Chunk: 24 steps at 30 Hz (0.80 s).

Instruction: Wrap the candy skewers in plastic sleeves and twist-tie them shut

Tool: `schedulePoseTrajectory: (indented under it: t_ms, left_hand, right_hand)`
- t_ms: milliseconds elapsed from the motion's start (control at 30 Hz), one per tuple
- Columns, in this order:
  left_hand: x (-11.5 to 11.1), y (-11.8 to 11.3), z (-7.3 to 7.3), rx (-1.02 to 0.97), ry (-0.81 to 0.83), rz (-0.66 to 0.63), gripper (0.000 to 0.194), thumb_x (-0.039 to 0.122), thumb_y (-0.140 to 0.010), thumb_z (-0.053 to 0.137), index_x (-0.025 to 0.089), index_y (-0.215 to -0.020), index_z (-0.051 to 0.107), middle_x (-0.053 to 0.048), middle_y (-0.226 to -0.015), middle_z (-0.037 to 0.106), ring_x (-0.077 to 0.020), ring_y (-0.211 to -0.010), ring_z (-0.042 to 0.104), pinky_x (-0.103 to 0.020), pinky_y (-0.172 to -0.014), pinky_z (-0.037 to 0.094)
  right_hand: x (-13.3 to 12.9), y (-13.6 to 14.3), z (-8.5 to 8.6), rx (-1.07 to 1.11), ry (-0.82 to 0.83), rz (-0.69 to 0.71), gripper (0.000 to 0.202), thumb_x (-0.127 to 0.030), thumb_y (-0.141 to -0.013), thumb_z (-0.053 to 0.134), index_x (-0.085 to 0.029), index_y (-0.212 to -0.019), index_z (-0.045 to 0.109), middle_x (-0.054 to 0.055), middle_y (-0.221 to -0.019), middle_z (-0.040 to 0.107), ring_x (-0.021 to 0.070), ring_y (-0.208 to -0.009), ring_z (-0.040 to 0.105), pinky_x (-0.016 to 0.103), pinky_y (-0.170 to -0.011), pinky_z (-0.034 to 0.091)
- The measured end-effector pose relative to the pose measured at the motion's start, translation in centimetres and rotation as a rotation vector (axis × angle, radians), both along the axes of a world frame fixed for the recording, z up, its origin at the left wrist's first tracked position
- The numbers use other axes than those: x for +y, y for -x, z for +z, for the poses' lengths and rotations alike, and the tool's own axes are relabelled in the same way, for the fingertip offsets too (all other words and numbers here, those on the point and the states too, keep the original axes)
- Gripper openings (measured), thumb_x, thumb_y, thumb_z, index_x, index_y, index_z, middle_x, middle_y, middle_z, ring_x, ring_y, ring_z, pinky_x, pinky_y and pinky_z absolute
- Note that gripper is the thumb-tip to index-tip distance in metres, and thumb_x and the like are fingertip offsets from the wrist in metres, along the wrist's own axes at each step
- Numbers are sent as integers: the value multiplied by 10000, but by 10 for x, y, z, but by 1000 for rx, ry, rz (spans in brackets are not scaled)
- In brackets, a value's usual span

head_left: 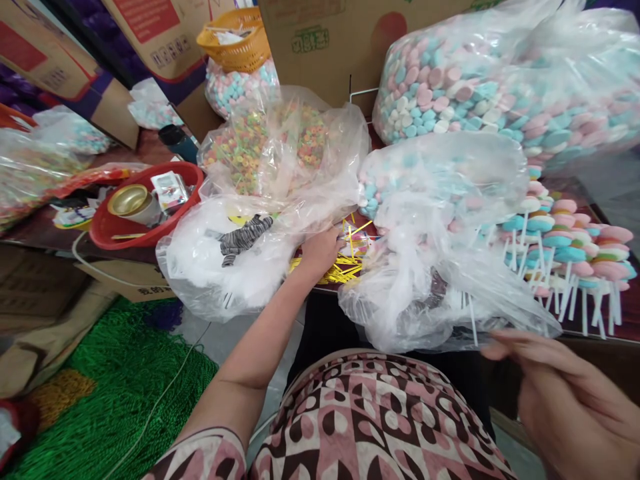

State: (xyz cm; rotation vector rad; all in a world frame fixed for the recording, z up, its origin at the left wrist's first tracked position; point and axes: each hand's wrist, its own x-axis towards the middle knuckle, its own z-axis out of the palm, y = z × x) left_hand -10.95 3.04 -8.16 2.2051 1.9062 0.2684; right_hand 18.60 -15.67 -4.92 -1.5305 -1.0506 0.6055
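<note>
My left hand reaches down to a pile of yellow twist ties on the dark red table. Its fingers look closed at the tips, by a few ties that stick up. On the right my right hand hangs in front of the table edge, smeared by motion, its fingers pointing left. Near those fingertips a white stick pokes from a clear plastic bag. Bundled marshmallow lollipops, pink, blue and white on white sticks, lie at the right.
Behind stand a large bag of marshmallows and a bag of ring-shaped gummies. A white-filled bag with a dark striped bundle lies left of my hand. Further left are a red basin and green strands on the floor.
</note>
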Motion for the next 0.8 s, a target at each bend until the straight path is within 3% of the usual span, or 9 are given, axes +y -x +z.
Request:
schedulePoseTrajectory:
  t_ms: [100,133,200,300,433,600,800]
  left_hand:
    - [2,1,-6,-49,-56,50,194,277,-932,529,196,-932,706,-95,-1049,696,-238,-1027,597,-349,-908,427]
    - [2,2,-8,-60,-67,52,208,280,-938,519,197,-908,707,-90,-1024,701,-232,-1011,602,-340,-896,429]
    - [1,3,-11,-82,-79,35,246,283,-953,494,197,-888,715,-82,-987,709,-214,-973,613,-319,-873,433]
    - [-1,5,-16,-150,-127,-22,287,256,-965,462,189,-905,733,-84,-977,723,-198,-935,627,-303,-851,440]
    - [-1,8,-23,-230,-179,-58,258,247,-954,497,185,-950,747,-88,-1032,733,-200,-938,637,-302,-835,453]
    - [-2,11,-27,-409,-272,-9,239,277,-941,538,199,-843,742,-36,-854,732,-178,-846,636,-279,-806,466]
    - [-5,9,-22,-699,-485,17,203,274,-944,544,186,-940,727,-36,-916,750,-160,-871,667,-270,-837,493]
  right_hand:
    - [32,40,13,-191,-68,531,233,-223,-905,575,-383,-908,744,57,-957,754,278,-911,713,473,-810,567]
    - [46,51,15,-263,-123,656,261,-195,-915,542,-360,-984,732,47,-992,759,253,-924,720,442,-826,581]
    - [81,74,14,-417,-214,774,310,-161,-926,492,-293,-1113,701,65,-1114,742,233,-1021,707,418,-911,572]
    - [133,112,2,-660,-286,835,391,-142,-915,454,-202,-1257,634,127,-1321,650,263,-1259,584,464,-1048,489]
    - [176,147,-19,-940,-125,827,472,-99,-877,441,-92,-1331,568,191,-1445,542,314,-1336,485,492,-1083,401]
    - [179,140,-32,-1040,22,800,375,-113,-905,415,-82,-1210,629,207,-1262,665,324,-1178,575,475,-1042,367]
    - [175,121,-32,-964,84,752,331,-109,-890,431,-106,-1062,714,170,-1121,730,270,-1024,662,377,-940,466]
